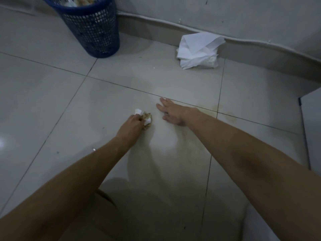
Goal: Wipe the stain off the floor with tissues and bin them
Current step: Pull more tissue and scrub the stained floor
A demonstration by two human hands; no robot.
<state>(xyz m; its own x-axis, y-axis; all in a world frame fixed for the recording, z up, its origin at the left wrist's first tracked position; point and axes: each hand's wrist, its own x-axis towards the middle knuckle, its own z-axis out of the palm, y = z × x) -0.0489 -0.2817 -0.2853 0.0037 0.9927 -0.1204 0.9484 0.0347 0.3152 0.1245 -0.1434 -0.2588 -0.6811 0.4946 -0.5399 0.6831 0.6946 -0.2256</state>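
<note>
Left hand [133,123] is gripping a soiled tissue [145,119], scrubbing the floor [60,94] — right hand [171,113] is lying flat, fingers spread, probably bracing; faint stain [217,110] — bin [90,26] beyond.

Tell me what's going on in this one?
A person is crouched over a tiled floor, wiping. The left hand grips a crumpled tissue, already stained brown, against the tile. The right hand rests flat on the floor beside it. A faint yellowish stain remains to the right. Clean tissues lie by the wall, and the blue bin holds used ones.
</note>
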